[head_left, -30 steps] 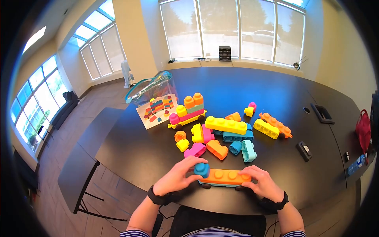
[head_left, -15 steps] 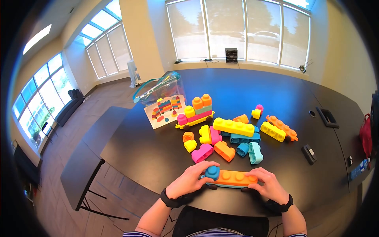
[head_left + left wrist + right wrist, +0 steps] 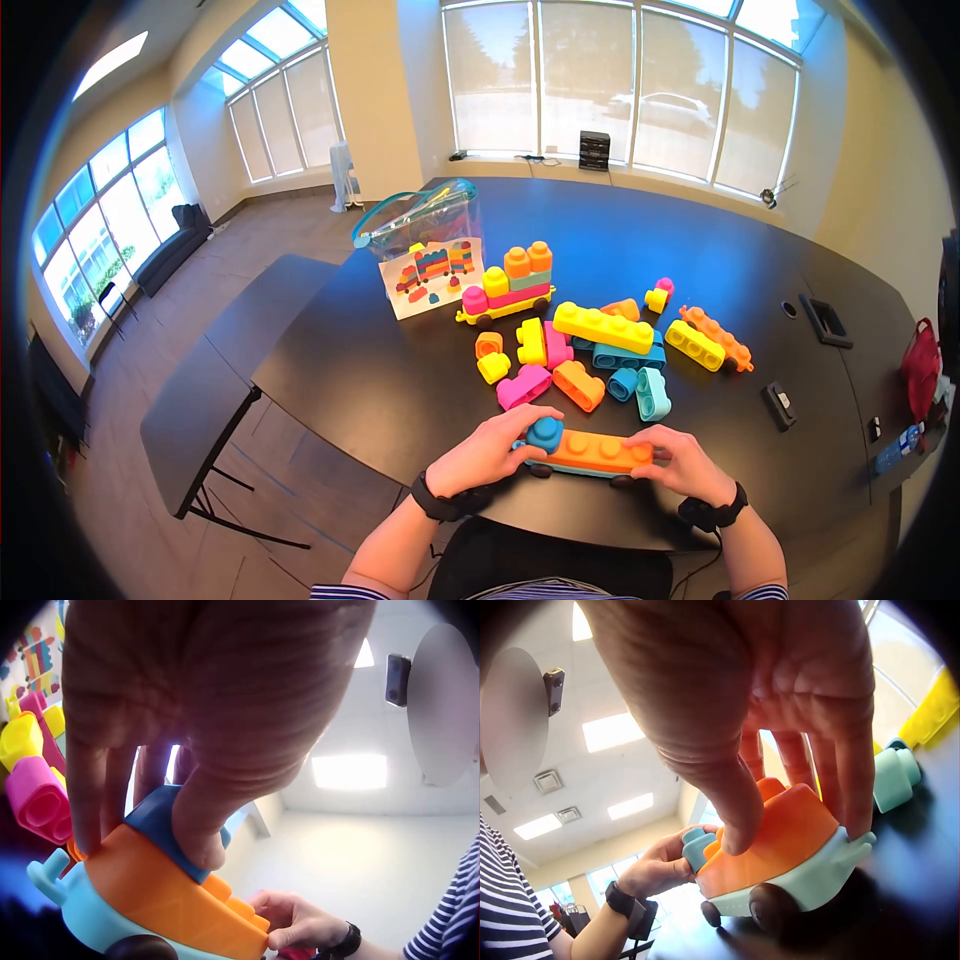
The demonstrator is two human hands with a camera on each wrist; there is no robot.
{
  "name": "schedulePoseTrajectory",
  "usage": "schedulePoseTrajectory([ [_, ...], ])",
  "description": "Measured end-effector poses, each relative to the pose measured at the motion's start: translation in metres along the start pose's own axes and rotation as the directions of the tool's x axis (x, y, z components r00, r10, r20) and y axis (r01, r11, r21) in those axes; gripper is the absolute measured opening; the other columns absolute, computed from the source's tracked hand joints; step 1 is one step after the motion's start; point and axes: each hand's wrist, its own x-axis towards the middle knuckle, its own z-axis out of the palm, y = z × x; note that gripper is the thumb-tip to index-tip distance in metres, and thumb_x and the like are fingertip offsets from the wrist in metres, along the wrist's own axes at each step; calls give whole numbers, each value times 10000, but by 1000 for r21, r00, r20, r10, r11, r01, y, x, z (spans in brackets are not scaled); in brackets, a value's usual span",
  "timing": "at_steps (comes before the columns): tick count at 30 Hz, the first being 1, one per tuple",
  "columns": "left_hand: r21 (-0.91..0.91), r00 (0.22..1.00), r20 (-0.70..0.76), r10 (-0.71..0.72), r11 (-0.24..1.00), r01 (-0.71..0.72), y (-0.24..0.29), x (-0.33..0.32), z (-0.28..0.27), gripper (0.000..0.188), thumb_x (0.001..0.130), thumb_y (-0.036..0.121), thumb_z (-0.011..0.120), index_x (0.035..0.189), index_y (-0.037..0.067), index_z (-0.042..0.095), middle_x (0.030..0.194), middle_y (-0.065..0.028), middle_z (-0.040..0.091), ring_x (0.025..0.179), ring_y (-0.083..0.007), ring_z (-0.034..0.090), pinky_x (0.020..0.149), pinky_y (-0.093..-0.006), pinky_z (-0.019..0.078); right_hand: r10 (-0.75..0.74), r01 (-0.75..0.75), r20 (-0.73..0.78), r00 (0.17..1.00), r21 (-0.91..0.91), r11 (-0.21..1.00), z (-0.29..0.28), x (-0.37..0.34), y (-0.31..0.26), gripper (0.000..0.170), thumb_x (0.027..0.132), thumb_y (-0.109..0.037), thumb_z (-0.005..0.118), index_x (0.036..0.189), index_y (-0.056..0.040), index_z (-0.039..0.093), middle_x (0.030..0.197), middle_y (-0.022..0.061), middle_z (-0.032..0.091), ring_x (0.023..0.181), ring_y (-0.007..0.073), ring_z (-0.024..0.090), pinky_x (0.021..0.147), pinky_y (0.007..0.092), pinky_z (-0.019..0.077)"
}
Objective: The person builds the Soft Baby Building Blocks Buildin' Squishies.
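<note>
The left hand [image 3: 487, 453] pinches a small blue block [image 3: 545, 433] between thumb and fingers, on the left end of a long orange block [image 3: 600, 451]. That orange block lies on a light-blue wheeled base [image 3: 90, 913] with dark wheels. At the other end the right hand [image 3: 690, 465] grips the orange block, thumb on the near side and fingers on the far side. In the left wrist view the blue block [image 3: 161, 825] sits against the orange top under the thumb; whether it is fully pressed down I cannot tell.
Loose blocks, among them a long yellow one [image 3: 605, 327] and a pink one [image 3: 524, 386], lie beyond the hands. A built wagon [image 3: 508, 293], a picture card [image 3: 430, 279] and a clear bag [image 3: 455, 215] stand behind. A black device [image 3: 779, 405] and water bottle [image 3: 897, 450] are right.
The head view has shifted. The blue block, held above and at the orange block's left end earlier, now sits lower and closer against it. Both hands keep their holds.
</note>
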Motion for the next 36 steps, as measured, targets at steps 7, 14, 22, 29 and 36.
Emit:
schedulePoseTrajectory([
  [7, -102, 1000, -6, -12, 995, 11, 1, -1, -1, 528, 916, -45, 735, 1410, 73, 590, 1292, -123, 671, 1215, -271, 682, 1068, -404, 555, -122, 164, 278, 953, -134, 977, -33, 21, 1, 415, 923, -213, 807, 1312, -103, 711, 1164, 103, 734, 1077, 311, 700, 957, 401, 553],
  [14, -74, 1000, -4, -14, 997, 13, 3, -1, -2, 501, 921, 12, 753, 1391, 69, 592, 1294, -140, 668, 1148, -340, 683, 1001, -414, 578, -234, 196, -72, 970, -343, 919, -73, 96, 20, 395, 910, -223, 807, 1268, -90, 706, 1202, 125, 716, 1082, 327, 675, 940, 421, 545],
  [22, -67, 1000, -4, -16, 998, 16, 9, 0, -1, 480, 930, 13, 749, 1382, 67, 593, 1279, -136, 672, 1140, -331, 689, 1006, -407, 577, -146, 33, -157, 977, -563, 826, -48, 175, 60, 567, 844, -165, 827, 1376, -122, 637, 1283, 128, 649, 1218, 354, 617, 1062, 463, 515],
  [29, -76, 1000, -10, -28, 997, 27, 5, -1, 0, 481, 934, 17, 748, 1386, 73, 595, 1283, -135, 673, 1151, -327, 691, 1018, -410, 576, -138, -42, -261, 955, -584, 811, -53, 162, 66, 528, 819, -193, 859, 1281, -40, 654, 1203, 167, 641, 1130, 377, 651, 969, 471, 547],
  [36, -72, 1000, -11, -20, 997, 19, 7, 0, 0, 479, 931, 16, 751, 1381, 79, 601, 1290, -138, 673, 1156, -333, 690, 1016, -415, 578, 28, -291, -567, 823, -378, 879, -96, 71, 90, 512, 793, -293, 873, 1150, 18, 676, 1112, 210, 692, 1080, 379, 686, 932, 446, 545],
])
